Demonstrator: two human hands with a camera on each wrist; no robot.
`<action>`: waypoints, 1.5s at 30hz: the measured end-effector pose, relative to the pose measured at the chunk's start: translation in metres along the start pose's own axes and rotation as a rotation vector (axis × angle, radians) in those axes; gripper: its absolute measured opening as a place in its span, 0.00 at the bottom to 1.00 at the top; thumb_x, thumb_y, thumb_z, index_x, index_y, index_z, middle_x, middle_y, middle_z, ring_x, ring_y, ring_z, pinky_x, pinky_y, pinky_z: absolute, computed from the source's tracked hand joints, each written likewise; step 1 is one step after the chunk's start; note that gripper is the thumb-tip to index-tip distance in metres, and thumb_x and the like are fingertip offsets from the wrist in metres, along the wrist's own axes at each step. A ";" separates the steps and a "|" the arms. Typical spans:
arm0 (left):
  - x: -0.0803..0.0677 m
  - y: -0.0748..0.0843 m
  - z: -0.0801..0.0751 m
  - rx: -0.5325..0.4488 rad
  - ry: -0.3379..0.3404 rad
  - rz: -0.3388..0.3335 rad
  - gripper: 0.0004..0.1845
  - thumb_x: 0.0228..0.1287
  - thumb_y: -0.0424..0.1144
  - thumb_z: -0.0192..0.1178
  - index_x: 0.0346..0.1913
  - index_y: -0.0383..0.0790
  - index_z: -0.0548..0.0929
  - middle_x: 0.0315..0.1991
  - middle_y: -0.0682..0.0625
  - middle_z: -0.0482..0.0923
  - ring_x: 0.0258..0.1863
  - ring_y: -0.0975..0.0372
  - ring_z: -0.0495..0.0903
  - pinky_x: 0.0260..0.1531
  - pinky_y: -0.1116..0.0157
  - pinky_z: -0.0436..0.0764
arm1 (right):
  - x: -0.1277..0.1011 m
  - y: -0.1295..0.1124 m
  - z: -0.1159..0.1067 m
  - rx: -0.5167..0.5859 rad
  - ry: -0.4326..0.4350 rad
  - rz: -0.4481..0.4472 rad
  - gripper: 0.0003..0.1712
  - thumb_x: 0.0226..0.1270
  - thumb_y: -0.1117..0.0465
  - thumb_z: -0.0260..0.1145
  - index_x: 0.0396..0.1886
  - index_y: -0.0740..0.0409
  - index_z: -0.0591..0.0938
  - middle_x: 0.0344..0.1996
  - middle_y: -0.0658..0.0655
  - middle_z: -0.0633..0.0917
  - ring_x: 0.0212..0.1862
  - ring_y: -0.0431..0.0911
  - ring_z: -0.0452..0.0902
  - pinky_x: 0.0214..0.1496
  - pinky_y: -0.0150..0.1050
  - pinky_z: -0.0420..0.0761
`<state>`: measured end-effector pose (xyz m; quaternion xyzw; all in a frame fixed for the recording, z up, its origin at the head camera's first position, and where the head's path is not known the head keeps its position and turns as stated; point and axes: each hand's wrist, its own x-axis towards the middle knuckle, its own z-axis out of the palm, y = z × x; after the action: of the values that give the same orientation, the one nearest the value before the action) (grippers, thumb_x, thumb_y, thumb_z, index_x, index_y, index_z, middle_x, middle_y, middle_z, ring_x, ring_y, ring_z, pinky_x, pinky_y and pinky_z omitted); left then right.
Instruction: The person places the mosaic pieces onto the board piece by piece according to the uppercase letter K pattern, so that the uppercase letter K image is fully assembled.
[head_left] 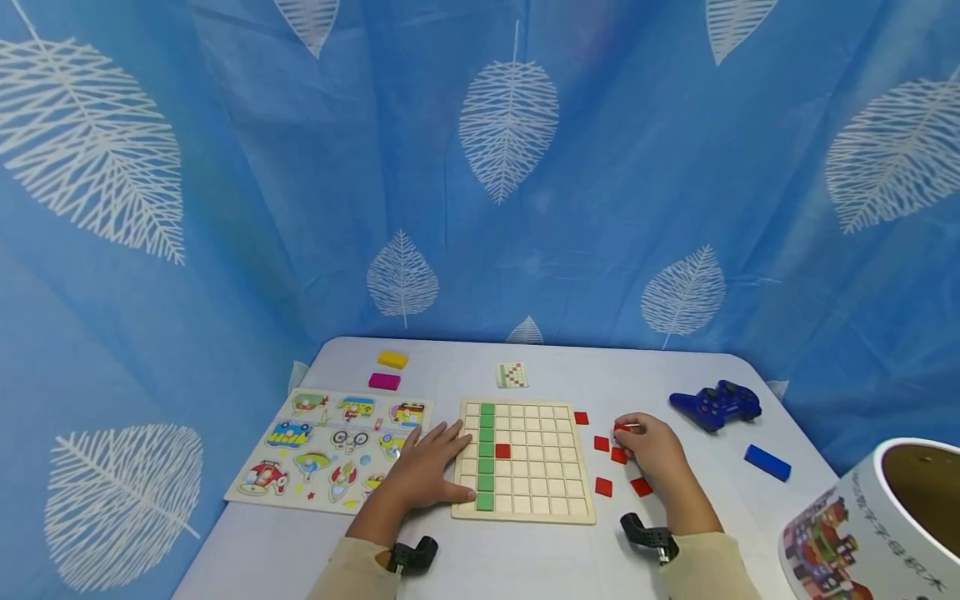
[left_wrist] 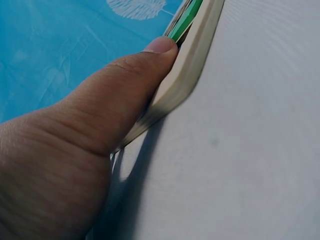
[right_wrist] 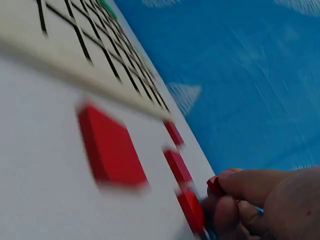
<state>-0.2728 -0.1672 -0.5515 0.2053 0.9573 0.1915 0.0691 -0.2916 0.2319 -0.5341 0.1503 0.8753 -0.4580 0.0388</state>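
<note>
the wooden grid board [head_left: 525,467] lies flat on the white table [head_left: 525,558], and it is the landmark here. the left hand [head_left: 423,471] rests on its left edge with straight, spread fingers, beside the column of green tiles [head_left: 486,454]; in the left wrist view the thumb [left_wrist: 125,85] presses against the side of the board [left_wrist: 187,70], so this hand only steadies it.

to the right of the board, the right hand [head_left: 652,450] pinches one red tile [head_left: 621,428] between thumb and fingertips [right_wrist: 235,182]. the picture there is blurred, so i cannot tell whether the tile is already lifted off the table. several loose red tiles [head_left: 603,486] lie between the board and this hand, and one red tile [head_left: 502,451] sits already in a cell next to the green column.

the step in hand seems to be the picking of a red tile. the next move probably calls for carrying it over the board's right edge and lowering it flat into a free cell, while the left hand keeps the board from sliding.

beyond the board lies a small pattern card [head_left: 512,375].
</note>
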 end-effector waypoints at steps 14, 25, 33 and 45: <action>0.001 -0.001 -0.001 -0.002 -0.005 0.007 0.56 0.50 0.78 0.68 0.80 0.56 0.68 0.85 0.54 0.54 0.85 0.50 0.51 0.81 0.37 0.43 | -0.022 -0.074 0.119 -0.069 -0.044 -0.322 0.03 0.70 0.57 0.73 0.41 0.46 0.90 0.42 0.47 0.89 0.46 0.45 0.81 0.50 0.46 0.83; -0.003 0.001 0.003 -0.001 -0.015 -0.004 0.56 0.49 0.78 0.68 0.80 0.56 0.69 0.84 0.54 0.56 0.84 0.50 0.52 0.81 0.36 0.45 | -0.029 -0.069 0.128 -0.354 0.002 -0.413 0.09 0.67 0.56 0.76 0.43 0.53 0.94 0.42 0.52 0.84 0.43 0.45 0.77 0.43 0.41 0.82; 0.002 -0.001 -0.001 0.015 0.005 0.006 0.56 0.49 0.77 0.69 0.80 0.57 0.68 0.84 0.54 0.55 0.84 0.50 0.52 0.80 0.36 0.45 | -0.028 -0.078 0.092 -0.514 -0.140 -0.492 0.31 0.74 0.52 0.69 0.72 0.58 0.78 0.53 0.59 0.83 0.53 0.51 0.82 0.58 0.52 0.84; 0.003 -0.001 -0.001 0.003 -0.016 -0.005 0.56 0.48 0.78 0.69 0.80 0.57 0.68 0.85 0.55 0.55 0.85 0.50 0.51 0.81 0.36 0.44 | 0.040 -0.035 0.024 -0.463 -0.139 -0.262 0.21 0.73 0.62 0.68 0.64 0.57 0.84 0.65 0.68 0.78 0.67 0.63 0.74 0.72 0.66 0.72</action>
<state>-0.2756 -0.1673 -0.5515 0.2046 0.9575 0.1882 0.0767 -0.3417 0.2026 -0.5281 -0.0090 0.9639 -0.2560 0.0727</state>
